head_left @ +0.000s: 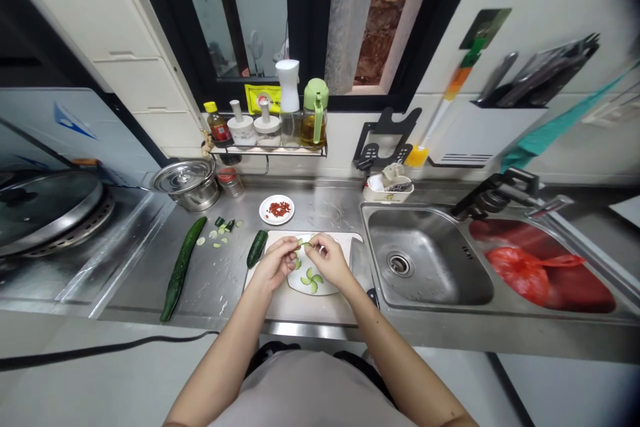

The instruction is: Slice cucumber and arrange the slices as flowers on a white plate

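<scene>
Over a white plate [327,285] on the cutting board [280,307], my left hand [278,259] and my right hand [326,256] meet at the fingertips. Between them they pinch a thin green cucumber slice [306,244]. Several curved cucumber slices [312,279] lie fanned out on the plate below, and more green shows by my left fingers. A cut cucumber piece [257,248] rests at the board's left edge. Further left lies a long whole cucumber [184,269], with small scraps [215,233] beside it.
Behind the board is a small dish [277,210] of chopped red bits. A lidded pot [189,184] and jar [230,183] stand back left. The sink [430,257] is at the right, and a knife handle [373,297] shows by the board's right edge.
</scene>
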A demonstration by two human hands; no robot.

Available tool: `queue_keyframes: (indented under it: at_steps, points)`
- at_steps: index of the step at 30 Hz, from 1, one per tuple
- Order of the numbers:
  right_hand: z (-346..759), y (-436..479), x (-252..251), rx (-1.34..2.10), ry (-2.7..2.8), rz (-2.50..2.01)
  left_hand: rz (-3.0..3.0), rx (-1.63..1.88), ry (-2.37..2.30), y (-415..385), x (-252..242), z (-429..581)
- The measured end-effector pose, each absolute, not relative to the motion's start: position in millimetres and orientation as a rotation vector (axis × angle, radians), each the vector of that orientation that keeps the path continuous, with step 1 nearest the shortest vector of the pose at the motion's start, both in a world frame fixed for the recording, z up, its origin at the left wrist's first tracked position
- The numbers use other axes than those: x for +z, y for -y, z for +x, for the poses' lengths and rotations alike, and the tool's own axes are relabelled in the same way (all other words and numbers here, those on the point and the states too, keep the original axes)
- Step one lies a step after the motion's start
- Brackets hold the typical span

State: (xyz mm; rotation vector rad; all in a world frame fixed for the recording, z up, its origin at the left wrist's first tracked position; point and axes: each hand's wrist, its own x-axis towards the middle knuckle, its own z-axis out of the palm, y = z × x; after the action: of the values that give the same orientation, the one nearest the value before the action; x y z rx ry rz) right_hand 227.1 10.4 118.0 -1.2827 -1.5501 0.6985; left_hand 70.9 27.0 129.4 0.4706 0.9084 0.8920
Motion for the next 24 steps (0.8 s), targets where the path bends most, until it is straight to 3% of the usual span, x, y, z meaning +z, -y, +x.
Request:
queue_keyframes:
  at_steps: [9,24]
  points:
    - [224,-3,128,0.932,1.582,-1.191,0.663,1.024,-1.039,-24,145,72]
    - [232,-1,136,0.606,1.946,-1.151,0.897,1.014,-0.985,-21,147,62]
